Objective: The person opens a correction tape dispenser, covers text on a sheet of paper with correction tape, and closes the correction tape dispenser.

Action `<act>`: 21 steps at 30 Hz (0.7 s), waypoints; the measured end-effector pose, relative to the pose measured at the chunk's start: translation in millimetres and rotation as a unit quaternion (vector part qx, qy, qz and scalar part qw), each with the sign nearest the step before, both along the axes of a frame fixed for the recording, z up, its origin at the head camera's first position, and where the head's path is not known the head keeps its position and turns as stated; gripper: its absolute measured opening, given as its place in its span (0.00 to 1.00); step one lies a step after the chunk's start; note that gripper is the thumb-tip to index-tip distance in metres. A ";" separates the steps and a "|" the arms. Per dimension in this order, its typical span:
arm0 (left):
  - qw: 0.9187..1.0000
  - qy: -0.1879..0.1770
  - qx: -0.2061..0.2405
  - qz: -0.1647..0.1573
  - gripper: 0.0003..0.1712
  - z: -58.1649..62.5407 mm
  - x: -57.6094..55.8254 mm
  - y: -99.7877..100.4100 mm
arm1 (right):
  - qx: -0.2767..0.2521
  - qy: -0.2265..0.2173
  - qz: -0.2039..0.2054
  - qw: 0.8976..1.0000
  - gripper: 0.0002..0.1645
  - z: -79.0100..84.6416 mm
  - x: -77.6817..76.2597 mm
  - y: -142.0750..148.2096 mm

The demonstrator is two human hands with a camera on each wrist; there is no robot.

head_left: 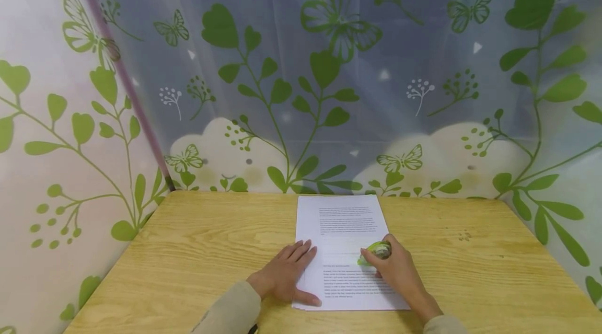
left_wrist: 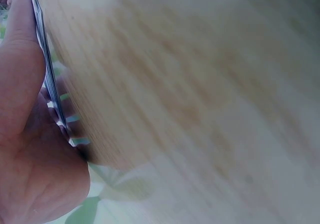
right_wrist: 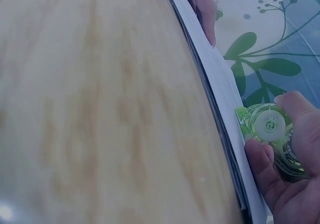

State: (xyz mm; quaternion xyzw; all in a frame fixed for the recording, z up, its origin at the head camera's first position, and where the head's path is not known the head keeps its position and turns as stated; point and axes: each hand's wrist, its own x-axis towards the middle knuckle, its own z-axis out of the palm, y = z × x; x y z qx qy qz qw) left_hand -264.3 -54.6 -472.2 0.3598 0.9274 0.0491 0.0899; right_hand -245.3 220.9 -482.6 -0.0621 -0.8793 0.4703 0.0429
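Note:
A stack of printed paper sheets [head_left: 345,250] lies on the wooden table, with a pale band without dark print between its text blocks. My left hand [head_left: 289,272] rests with spread, straight fingers on the stack's left edge, the thumb near its lower left corner. On the right side of the page my right hand [head_left: 400,271] grips a green see-through correction tape dispenser [head_left: 378,252] between thumb and fingers. Round reels show inside the correction tape in the right wrist view, its tip right at the paper. In the left wrist view the left hand [left_wrist: 35,119] lies against the stack's edge.
The yellow wood-grain table [head_left: 211,240] extends to both sides of the paper. A curtain [head_left: 291,78] with green leaves and butterflies hangs behind the table's far edge and along its sides. A small dark mark [head_left: 464,235] shows on the table at right.

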 end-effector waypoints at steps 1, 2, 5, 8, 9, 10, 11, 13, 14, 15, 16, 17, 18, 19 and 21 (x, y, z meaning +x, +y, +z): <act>1.000 0.000 0.000 -0.001 0.64 0.2 0.0 0.0 | 0.002 0.001 0.001 1.000 0.27 0.5 0.1 0.3; 1.000 0.000 0.001 -0.001 0.64 0.3 0.0 -0.1 | 0.005 0.002 0.001 1.000 0.27 0.7 0.2 0.6; 1.000 0.000 0.001 0.001 0.64 0.4 0.1 0.0 | 0.010 0.002 0.000 1.000 0.27 1.5 0.8 1.7; 1.000 -0.002 0.004 0.002 0.64 -0.2 0.4 -0.4 | 0.012 0.000 0.002 1.000 0.26 1.4 0.8 3.6; 1.000 -0.002 0.005 0.001 0.63 -0.8 0.4 -0.5 | 0.014 0.000 0.001 1.000 0.26 1.1 0.3 4.5; 1.000 -0.002 0.007 -0.001 0.63 -1.6 0.1 -0.7 | 0.017 0.000 0.002 1.000 0.25 0.6 -0.4 5.6; 1.000 -0.001 0.008 -0.003 0.63 -1.9 0.1 -1.1 | 0.019 0.000 0.002 1.000 0.25 0.3 -0.9 6.6; 1.000 0.003 0.011 -0.008 0.64 -3.3 -0.3 -1.7 | 0.022 -0.002 0.003 1.000 0.25 -0.3 -1.8 8.7; 1.000 0.002 0.014 -0.010 0.63 -3.8 -0.5 -2.0 | 0.023 -0.002 0.003 1.000 0.25 -0.2 -1.9 9.7; 1.000 0.004 0.016 -0.012 0.64 -4.5 -0.9 -2.3 | 0.024 -0.001 0.003 1.000 0.25 0.1 -1.8 10.4; 1.000 0.004 0.018 -0.013 0.64 -4.9 -1.2 -2.5 | 0.023 -0.003 0.004 1.000 0.26 0.6 -1.5 11.1; 1.000 0.004 0.020 -0.013 0.64 -5.1 -1.4 -2.6 | 0.020 -0.004 0.006 1.000 0.26 1.2 -1.3 11.7; 1.000 0.006 0.022 -0.013 0.64 -6.0 -1.7 -2.8 | 0.018 -0.005 0.007 1.000 0.26 1.4 -1.3 12.3; 1.000 0.006 0.021 -0.013 0.64 -6.6 -1.8 -3.0 | 0.015 -0.006 0.008 1.000 0.27 2.0 -1.0 12.8; 1.000 0.007 0.022 -0.012 0.64 -7.6 -1.9 -2.9 | 0.012 -0.011 0.007 1.000 0.27 2.2 -0.9 14.1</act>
